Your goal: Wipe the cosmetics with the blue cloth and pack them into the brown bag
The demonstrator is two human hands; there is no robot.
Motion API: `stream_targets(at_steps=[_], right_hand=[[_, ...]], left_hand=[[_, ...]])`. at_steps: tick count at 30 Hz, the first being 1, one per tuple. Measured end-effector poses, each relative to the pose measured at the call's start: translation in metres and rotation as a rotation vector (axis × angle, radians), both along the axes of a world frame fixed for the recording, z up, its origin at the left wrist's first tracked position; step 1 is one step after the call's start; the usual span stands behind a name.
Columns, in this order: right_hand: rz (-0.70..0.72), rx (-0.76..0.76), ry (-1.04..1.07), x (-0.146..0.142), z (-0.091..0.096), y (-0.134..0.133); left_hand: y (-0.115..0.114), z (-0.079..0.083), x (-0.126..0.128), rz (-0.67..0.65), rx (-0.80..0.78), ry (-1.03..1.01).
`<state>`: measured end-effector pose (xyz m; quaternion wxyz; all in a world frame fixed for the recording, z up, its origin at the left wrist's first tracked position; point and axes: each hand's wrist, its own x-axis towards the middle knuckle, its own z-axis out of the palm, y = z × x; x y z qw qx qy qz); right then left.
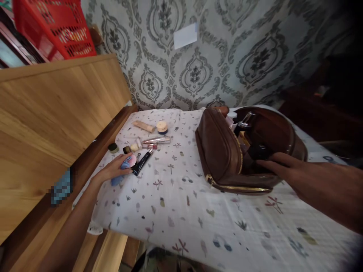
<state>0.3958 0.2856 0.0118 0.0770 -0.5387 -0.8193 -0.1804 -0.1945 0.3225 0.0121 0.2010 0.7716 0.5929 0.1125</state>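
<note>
Left hand curled over a blue-and-pink item beside a black tube, on a cloth-covered bench, grip unclear, right hand inside an unzipped brown bag, fingertips at a black item, whether grasped cannot be told.

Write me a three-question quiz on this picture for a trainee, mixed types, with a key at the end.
1. Which hand is at the open bag?

2. True or false: the black tube lies on the cloth, close to the fingers of the left hand.

3. What colour is the basket at the upper left?
A. Blue
B. Red
C. Green

Key:
1. The right hand.
2. True.
3. B.
</note>
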Motion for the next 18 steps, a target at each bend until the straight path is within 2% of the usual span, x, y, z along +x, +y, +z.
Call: stream_targets(at_steps=[3,9,14,18], right_hand=[[0.047,-0.071,-0.098,-0.001,0.002,0.003],[0.026,-0.111,-0.09,-0.008,0.011,0.003],[0.018,-0.175,-0.151,-0.03,0.044,-0.015],[0.013,-0.213,-0.176,-0.049,0.068,-0.025]], left_hand=[[0.002,-0.003,-0.005,-0.014,0.007,-0.025],[-0.003,-0.006,0.0,0.06,0.094,-0.078],[-0.013,-0.008,0.006,0.145,0.117,-0.17],[-0.015,-0.017,0.0,0.217,0.137,-0.168]])
